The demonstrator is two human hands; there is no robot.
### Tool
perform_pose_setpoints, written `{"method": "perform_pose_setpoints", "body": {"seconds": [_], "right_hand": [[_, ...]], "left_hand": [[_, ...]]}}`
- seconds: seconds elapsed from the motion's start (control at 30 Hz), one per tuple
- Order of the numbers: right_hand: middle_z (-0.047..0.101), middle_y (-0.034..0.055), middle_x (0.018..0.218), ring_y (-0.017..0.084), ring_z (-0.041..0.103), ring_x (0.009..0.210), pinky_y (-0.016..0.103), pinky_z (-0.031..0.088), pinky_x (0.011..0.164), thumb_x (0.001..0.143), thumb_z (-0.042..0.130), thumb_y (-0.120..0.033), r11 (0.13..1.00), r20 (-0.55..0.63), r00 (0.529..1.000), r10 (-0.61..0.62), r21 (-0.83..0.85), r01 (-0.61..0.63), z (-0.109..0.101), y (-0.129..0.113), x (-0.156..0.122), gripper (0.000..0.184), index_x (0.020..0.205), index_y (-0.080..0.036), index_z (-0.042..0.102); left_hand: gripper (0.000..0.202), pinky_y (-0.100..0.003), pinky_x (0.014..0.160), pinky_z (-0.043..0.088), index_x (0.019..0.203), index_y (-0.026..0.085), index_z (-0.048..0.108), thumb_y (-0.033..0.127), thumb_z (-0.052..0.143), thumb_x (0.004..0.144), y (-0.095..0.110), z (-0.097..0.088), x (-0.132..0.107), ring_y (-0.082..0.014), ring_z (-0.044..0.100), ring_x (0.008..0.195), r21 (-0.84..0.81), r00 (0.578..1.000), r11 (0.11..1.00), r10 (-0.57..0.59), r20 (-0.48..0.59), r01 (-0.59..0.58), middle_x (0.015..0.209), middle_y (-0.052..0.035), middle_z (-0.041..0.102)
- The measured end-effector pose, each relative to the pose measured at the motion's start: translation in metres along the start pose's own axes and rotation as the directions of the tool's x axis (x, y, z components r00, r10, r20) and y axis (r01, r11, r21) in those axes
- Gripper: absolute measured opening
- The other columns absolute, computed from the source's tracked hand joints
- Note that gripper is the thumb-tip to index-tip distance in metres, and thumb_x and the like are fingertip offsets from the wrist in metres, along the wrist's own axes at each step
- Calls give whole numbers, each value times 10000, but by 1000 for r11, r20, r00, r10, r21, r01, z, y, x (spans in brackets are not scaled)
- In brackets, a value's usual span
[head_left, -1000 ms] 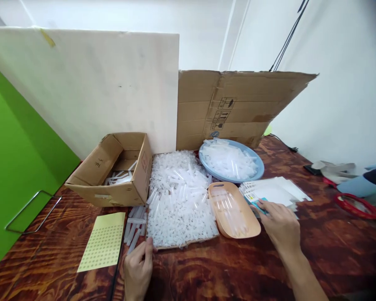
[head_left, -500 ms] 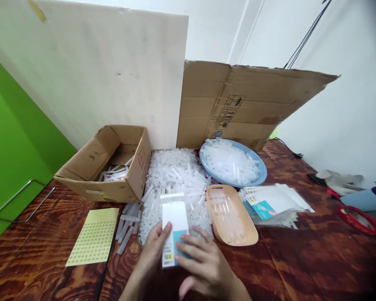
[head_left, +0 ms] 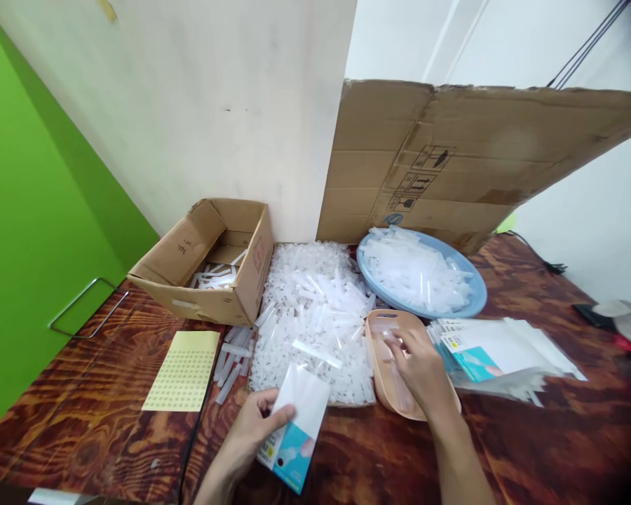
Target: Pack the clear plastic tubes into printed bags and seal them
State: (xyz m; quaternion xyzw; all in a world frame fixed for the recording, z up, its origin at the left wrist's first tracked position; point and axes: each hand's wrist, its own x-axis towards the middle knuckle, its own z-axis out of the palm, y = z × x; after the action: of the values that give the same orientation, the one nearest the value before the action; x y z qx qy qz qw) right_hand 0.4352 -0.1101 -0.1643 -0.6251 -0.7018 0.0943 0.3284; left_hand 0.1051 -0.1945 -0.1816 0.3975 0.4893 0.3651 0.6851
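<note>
My left hand (head_left: 266,424) grips a flat white and teal printed packet (head_left: 299,428) by its left side, thumb on top, tilted above the table's front. On the right, my right hand (head_left: 413,361) reaches into a peach plastic tray (head_left: 446,396). Its fingertips are pinched on a clear plastic tube (head_left: 388,337) near the tray's far end; the hand partly covers it. More clear tubes lie lengthwise in the tray. Beyond the packet is a wide heap of translucent plastic pieces (head_left: 315,315), with a clear strip (head_left: 318,354) lying on its near part.
A cardboard box (head_left: 210,305) with white strips stands left, near a yellow dotted sticker sheet (head_left: 184,372) and loose tubes (head_left: 234,361). A blue basin (head_left: 476,298) piled with translucent pieces is behind the tray. More packets (head_left: 515,347) lie right. A cardboard panel (head_left: 467,154) leans behind.
My right hand has left the packet and moved right into the peach tray. My left hand keeps the packet, now turned at a slant. The camera view has shifted left.
</note>
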Motion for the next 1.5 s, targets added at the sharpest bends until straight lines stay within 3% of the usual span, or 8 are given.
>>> {"method": "perform_pose_setpoints", "body": {"seconds": [0.13, 0.3, 0.53, 0.87, 1.03, 1.13, 1.3, 1.5], "right_hand": [[741, 71, 909, 230, 700, 725, 359, 552, 734, 940, 643, -401, 715, 30, 957, 290, 657, -237, 8, -50, -28, 420, 1300, -204, 553], [725, 2, 767, 185, 671, 626, 279, 533, 623, 888, 738, -383, 330, 243, 944, 222, 893, -307, 35, -92, -48, 396, 1203, -259, 532], [675, 83, 1228, 268, 620, 1154, 381, 486, 1007, 1006, 529, -327, 613, 383, 915, -128, 756, -231, 24, -94, -50, 275, 1090, -246, 778], [608, -7, 1380, 234, 565, 1272, 447, 432, 1111, 854, 423, -23, 624, 587, 730, -350, 727, -286, 18, -102, -49, 526, 1062, -320, 805], [700, 75, 1096, 232, 664, 1025, 368, 531, 926, 955, 430, -119, 757, 423, 899, -118, 624, -194, 21, -89, -43, 348, 1064, -216, 746], [679, 88, 987, 245, 658, 923, 352, 512, 826, 973, 407, -112, 954, 258, 966, 31, 280, -106, 28, -81, -32, 295, 1042, -185, 685], [630, 126, 1090, 249, 657, 805, 312, 427, 621, 977, 510, -172, 933, 178, 972, 155, -349, -85, 43, -91, -7, 160, 1102, -163, 610], [681, 95, 1046, 235, 673, 837, 293, 406, 635, 969, 526, -151, 908, 201, 964, 172, -413, -76, 52, -85, 14, 143, 1080, -182, 610]], "left_hand": [[449, -203, 537, 339, 846, 76, 738, 502, 823, 736, 4, 6, -2, -127, 541, 593, -75, 994, 995, -61, 88, 68, 718, -65, 683], [486, -192, 505, 315, 857, 78, 723, 553, 782, 768, 12, 17, 3, -95, 484, 530, -96, 977, 984, -136, 167, 153, 675, -42, 647], [528, -195, 464, 208, 741, 110, 640, 628, 669, 840, 11, 11, 1, -72, 343, 500, -7, 987, 994, -108, 116, 109, 578, 34, 477], [558, -205, 541, 339, 928, 91, 733, 636, 650, 844, 20, -4, -10, -128, 493, 595, 132, 983, 991, -46, 178, 22, 725, -43, 649], [488, -220, 610, 377, 959, 112, 749, 555, 777, 758, 24, -10, -17, -177, 554, 710, 325, 980, 945, -34, 196, -32, 820, -33, 691], [386, -235, 608, 374, 815, 148, 747, 534, 755, 795, 18, -6, -21, -197, 585, 693, 609, 976, 784, -18, 216, -120, 746, -16, 686], [371, -299, 765, 456, 1047, 218, 736, 526, 728, 841, 13, 8, -14, -257, 653, 871, 811, 911, 418, 234, 340, -410, 943, -72, 730], [177, -329, 815, 485, 996, 193, 700, 264, 539, 1009, 20, 8, 18, -232, 637, 922, 901, 859, 269, 478, 182, -341, 948, -77, 699]]}}
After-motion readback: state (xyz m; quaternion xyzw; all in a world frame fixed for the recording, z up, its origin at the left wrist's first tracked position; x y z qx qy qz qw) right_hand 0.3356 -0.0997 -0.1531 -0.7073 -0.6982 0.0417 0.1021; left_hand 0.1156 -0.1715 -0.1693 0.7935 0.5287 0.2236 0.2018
